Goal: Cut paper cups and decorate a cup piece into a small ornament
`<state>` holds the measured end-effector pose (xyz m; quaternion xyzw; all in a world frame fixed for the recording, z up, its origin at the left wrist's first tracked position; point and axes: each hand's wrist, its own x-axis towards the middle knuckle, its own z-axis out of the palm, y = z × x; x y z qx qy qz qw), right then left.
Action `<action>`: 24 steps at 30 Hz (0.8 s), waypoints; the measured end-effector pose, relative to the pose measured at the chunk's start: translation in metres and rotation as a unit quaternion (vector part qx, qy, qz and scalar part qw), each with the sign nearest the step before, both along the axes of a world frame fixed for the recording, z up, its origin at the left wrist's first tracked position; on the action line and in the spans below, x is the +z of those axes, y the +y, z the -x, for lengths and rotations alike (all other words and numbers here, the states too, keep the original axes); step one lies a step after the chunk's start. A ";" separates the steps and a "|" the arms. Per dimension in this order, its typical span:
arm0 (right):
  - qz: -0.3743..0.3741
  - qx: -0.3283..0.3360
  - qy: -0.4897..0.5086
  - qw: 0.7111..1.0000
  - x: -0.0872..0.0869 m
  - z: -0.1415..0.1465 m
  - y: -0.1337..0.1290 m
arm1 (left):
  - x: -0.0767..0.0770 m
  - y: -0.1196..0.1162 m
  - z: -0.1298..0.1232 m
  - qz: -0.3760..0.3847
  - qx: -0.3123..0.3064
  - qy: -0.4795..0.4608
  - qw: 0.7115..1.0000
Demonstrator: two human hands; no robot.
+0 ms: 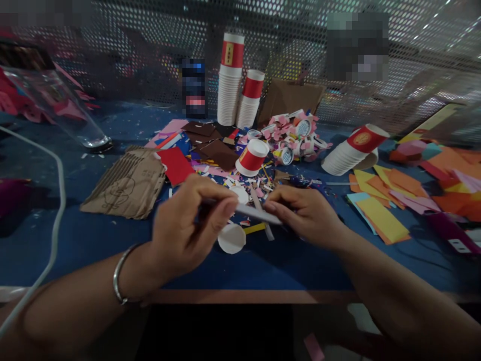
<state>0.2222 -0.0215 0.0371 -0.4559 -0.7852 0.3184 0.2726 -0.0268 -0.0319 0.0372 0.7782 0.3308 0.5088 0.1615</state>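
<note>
Nearest me are the person's two hands. The left hand (184, 220), a silver bangle (118, 276) at its wrist, pinches a pale, narrow strip (256, 213) between thumb and forefinger; the right hand (306, 213) grips the other end. The strip hangs above the blue table (263, 273). Taking it as the dial's centre, I see a round white piece (232, 238) just beside it at seven. A yellow paper slip (385, 218) lies at three, corrugated cardboard (126, 185) with a drawn figure between nine and ten. A red-and-white paper cup (252, 157) sits at twelve among scraps, a cup stack (349, 150) at two. Farther off, a clear bottle (71, 108) is at ten, and two tall cup stacks (230, 95) stand near twelve before a perforated screen (150, 75).
</note>
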 end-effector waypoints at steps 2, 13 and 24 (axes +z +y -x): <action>-0.011 -0.060 -0.109 0.992 -0.004 -0.005 0.006 | 0.004 0.004 0.007 -0.057 0.030 0.002 0.998; 0.058 -0.121 -0.267 0.954 -0.016 0.004 0.012 | -0.007 0.015 0.010 -0.309 -0.091 0.157 0.934; 0.056 -0.175 0.094 0.978 -0.002 -0.008 0.007 | -0.028 0.014 -0.015 -0.171 -0.187 0.337 0.907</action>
